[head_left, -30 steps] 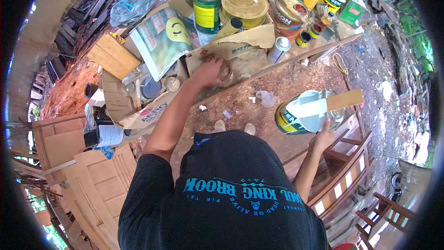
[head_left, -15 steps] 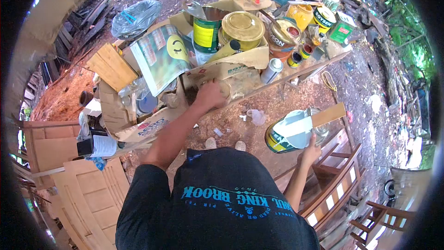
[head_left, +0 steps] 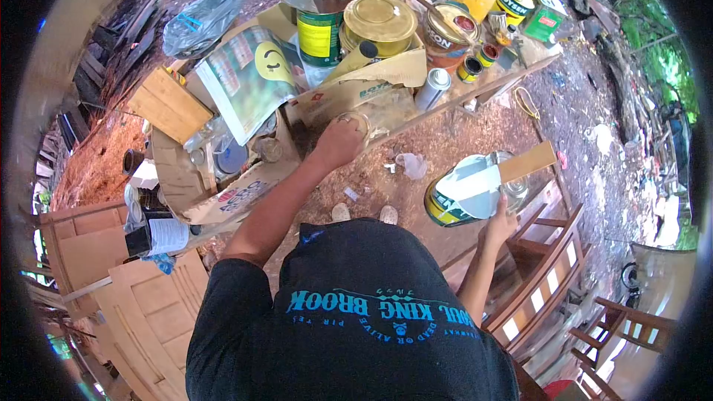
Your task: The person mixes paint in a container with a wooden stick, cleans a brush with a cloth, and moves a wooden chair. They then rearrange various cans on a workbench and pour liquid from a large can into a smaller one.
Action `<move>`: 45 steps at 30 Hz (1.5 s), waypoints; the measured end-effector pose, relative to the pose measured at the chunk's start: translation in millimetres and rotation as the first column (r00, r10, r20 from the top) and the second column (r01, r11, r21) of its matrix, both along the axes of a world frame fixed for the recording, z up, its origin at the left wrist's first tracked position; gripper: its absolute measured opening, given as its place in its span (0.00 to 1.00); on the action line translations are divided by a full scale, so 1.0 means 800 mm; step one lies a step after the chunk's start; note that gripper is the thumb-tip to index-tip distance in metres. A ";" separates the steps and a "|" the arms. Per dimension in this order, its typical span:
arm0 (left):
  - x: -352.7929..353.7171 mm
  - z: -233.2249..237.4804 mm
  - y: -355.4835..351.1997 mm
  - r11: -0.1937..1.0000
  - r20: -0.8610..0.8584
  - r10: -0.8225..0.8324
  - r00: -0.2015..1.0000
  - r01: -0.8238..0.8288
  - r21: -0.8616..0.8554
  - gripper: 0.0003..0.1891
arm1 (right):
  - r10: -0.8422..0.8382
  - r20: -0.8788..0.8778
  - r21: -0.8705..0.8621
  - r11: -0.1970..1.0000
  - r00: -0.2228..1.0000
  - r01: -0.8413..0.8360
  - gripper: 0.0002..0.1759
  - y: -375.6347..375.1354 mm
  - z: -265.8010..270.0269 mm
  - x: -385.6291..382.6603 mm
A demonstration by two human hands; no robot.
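Note:
My left hand (head_left: 342, 142) is closed round a small round container (head_left: 362, 123) at the workbench's near edge; its contents are hidden. My right hand (head_left: 499, 224) grips the near right side of a paint can (head_left: 444, 206) with a yellow and green label. Grey-white paint (head_left: 475, 191) coats the can's top. A flat wooden stick (head_left: 529, 162) lies across its rim, sticking out to the right. Beside the stick is a clear round container (head_left: 518, 191), partly covered. Ahead of my left hand stands a spray can (head_left: 433, 89).
On the bench (head_left: 475, 96) are a gold-lidded can (head_left: 379, 21), a green-yellow can (head_left: 319, 38), small open tins (head_left: 469, 69) and a cardboard box (head_left: 223, 204). Wooden chairs (head_left: 546, 275) stand at right; panelled doors (head_left: 160, 312) lean at left.
The view has shifted slightly, so the bench items sit a little higher and further left. My left hand has turned over the round container. The right hand keeps its hold on the paint can.

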State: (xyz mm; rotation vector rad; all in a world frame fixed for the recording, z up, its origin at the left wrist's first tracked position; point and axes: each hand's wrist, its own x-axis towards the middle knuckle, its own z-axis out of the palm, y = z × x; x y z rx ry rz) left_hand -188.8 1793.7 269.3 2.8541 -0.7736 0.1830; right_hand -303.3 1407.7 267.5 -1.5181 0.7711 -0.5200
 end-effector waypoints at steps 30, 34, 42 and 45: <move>0.009 -0.050 -0.016 0.968 0.107 -0.199 0.974 0.178 0.177 0.05 | 0.019 0.017 -0.023 1.000 1.000 -0.018 0.16 0.023 0.005 -0.010; 0.006 -0.043 -0.020 0.960 0.091 -0.188 0.978 0.164 0.225 0.05 | 0.015 0.013 -0.014 1.000 1.000 -0.014 0.17 0.023 0.002 -0.012; 0.010 -0.046 -0.026 0.957 0.002 -0.032 0.999 0.031 0.287 0.05 | 0.047 -0.005 -0.027 0.999 0.999 -0.047 0.18 0.020 -0.006 -0.012; 0.012 -0.044 -0.027 0.962 -0.056 0.032 0.998 -0.015 0.271 0.05 | 0.089 0.015 0.011 0.996 0.996 -0.089 0.18 0.033 0.008 -0.003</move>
